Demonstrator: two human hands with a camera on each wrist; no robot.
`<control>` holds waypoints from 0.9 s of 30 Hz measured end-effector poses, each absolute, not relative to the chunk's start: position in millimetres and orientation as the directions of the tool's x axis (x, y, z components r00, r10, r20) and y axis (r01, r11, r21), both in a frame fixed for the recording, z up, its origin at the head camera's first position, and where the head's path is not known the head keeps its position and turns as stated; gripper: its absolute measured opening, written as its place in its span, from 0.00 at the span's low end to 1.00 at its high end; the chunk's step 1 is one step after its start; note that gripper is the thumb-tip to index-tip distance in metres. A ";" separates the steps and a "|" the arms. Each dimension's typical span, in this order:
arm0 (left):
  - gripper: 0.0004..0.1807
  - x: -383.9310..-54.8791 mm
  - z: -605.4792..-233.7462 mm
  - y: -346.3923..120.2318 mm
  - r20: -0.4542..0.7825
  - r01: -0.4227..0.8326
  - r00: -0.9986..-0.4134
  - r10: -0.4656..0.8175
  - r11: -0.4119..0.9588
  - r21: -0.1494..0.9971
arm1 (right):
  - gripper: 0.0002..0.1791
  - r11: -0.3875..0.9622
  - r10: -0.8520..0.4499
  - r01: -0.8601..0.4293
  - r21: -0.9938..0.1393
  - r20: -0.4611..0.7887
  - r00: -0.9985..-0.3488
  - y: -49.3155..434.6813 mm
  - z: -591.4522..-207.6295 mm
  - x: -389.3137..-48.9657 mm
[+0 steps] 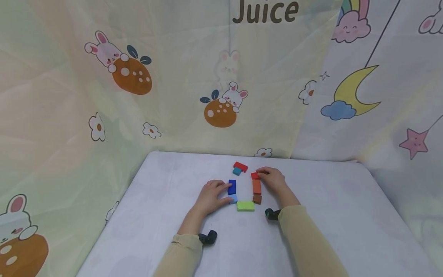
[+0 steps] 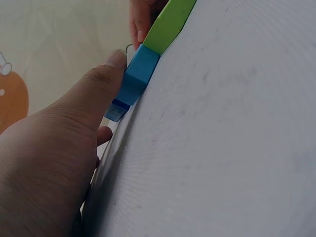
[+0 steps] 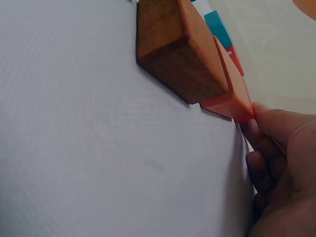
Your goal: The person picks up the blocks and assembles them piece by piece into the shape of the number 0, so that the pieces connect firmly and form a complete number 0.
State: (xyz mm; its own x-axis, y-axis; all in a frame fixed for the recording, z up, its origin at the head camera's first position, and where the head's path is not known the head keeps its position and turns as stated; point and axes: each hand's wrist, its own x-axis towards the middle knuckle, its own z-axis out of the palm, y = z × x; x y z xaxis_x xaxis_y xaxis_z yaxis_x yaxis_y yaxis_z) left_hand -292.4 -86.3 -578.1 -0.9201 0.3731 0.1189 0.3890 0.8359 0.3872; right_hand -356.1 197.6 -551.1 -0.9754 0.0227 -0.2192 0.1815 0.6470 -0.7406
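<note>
My left hand (image 1: 210,197) lies left of a dark blue block (image 1: 232,187) and a light blue block (image 1: 233,197), which stand end to end. Its index finger touches the dark one and its thumb the light one. Across from them, an orange block (image 1: 256,186) sits between a brown block (image 1: 257,199) and a small red block (image 1: 255,176). My right hand (image 1: 273,181) pinches the red block at its outer end; the right wrist view shows the thumb (image 3: 264,116) against it. A lime green block (image 1: 245,206) lies across the near side.
Behind the rows, a longer red block (image 1: 241,166) touches a teal block (image 1: 237,171). All lie on a white-covered table (image 1: 311,246). Printed cloth walls (image 1: 180,77) rise at its back and sides. A small black device sits at each sleeve cuff.
</note>
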 end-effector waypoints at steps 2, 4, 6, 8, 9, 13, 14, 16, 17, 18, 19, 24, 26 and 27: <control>0.35 -292.4 -577.7 -87.0 0.117 0.388 -0.920 0.373 0.836 0.387 | 0.17 0.650 0.017 0.172 -0.740 -0.212 -0.977 197.1 -550.8 -355.8; 0.35 -292.4 -577.4 -87.8 0.115 0.387 -0.921 0.373 0.836 0.390 | 0.17 0.648 0.016 0.171 -0.742 -0.212 -0.977 196.7 -551.4 -356.0; 0.35 -292.3 -577.3 -88.3 0.107 0.382 -0.922 0.372 0.836 0.393 | 0.17 0.651 0.014 0.167 -0.740 -0.207 -0.978 196.3 -551.2 -355.8; 0.36 -292.6 -577.8 -89.1 0.099 0.377 -0.924 0.369 0.838 0.395 | 0.17 0.649 0.014 0.167 -0.742 -0.208 -0.978 195.8 -551.5 -355.9; 0.36 -292.7 -578.0 -89.4 0.097 0.376 -0.925 0.368 0.838 0.395 | 0.16 0.646 0.014 0.168 -0.744 -0.209 -0.978 195.6 -551.6 -356.1; 0.36 -292.7 -578.5 -90.4 0.095 0.374 -0.925 0.367 0.840 0.394 | 0.17 0.633 0.012 0.173 -0.754 -0.214 -0.977 194.7 -552.4 -355.8; 0.36 -292.6 -578.4 -90.5 0.095 0.374 -0.925 0.368 0.839 0.394 | 0.17 0.631 0.012 0.175 -0.756 -0.216 -0.976 194.8 -552.8 -355.6; 0.36 -292.3 -578.1 -90.2 0.095 0.375 -0.924 0.369 0.839 0.395 | 0.19 0.626 0.013 0.179 -0.759 -0.219 -0.976 195.8 -553.6 -355.0; 0.35 -292.3 -577.7 -90.0 0.095 0.377 -0.924 0.371 0.838 0.396 | 0.19 0.621 0.015 0.184 -0.762 -0.223 -0.975 196.5 -554.2 -354.5; 0.36 -292.3 -577.4 -89.7 0.093 0.378 -0.923 0.373 0.838 0.393 | 0.20 0.618 0.018 0.187 -0.764 -0.224 -0.974 197.2 -554.8 -353.8; 0.36 -292.0 -576.8 -89.5 0.097 0.382 -0.922 0.376 0.835 0.396 | 0.20 0.613 0.021 0.190 -0.767 -0.225 -0.974 198.1 -555.4 -352.9; 0.35 -290.5 -573.6 -87.9 0.111 0.395 -0.917 0.384 0.829 0.397 | 0.22 0.620 0.000 0.161 -0.768 -0.205 -0.979 203.3 -560.2 -346.5; 0.35 -290.4 -573.0 -87.7 0.116 0.397 -0.916 0.384 0.829 0.394 | 0.23 0.627 -0.016 0.139 -0.767 -0.191 -0.981 205.2 -561.6 -343.5; 0.35 -290.5 -573.0 -87.5 0.118 0.398 -0.916 0.384 0.830 0.391 | 0.23 0.630 -0.022 0.130 -0.765 -0.185 -0.982 205.6 -562.0 -342.3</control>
